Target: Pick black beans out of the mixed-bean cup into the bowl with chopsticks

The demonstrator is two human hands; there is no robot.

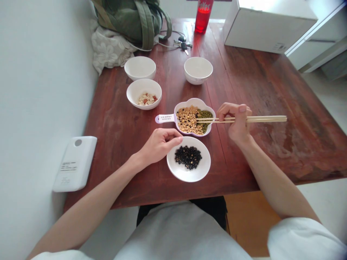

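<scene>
My right hand (237, 121) is closed around a pair of wooden chopsticks (267, 118). Their tips reach into a flower-shaped dish (194, 102) with a lilac rim and a labelled handle. In that dish lie yellow soybeans (185, 117) with dark beans mixed among them, and green mung beans (206, 115) on the right side. Whether the tips pinch a bean is too small to tell. My left hand (159, 144) has its thumb and fingers closed at the upper left rim of a white bowl (189, 177). Black beans (188, 157) lie in the bottom of this bowl.
Beyond the dish stand a white bowl (144, 85) of pale nuts and two more white bowls, one back left (140, 66), one back right (198, 69). Farther back are a green bag (130, 21), keys (183, 45), a red bottle (203, 18) and a white box (260, 30). A white device (76, 164) lies left.
</scene>
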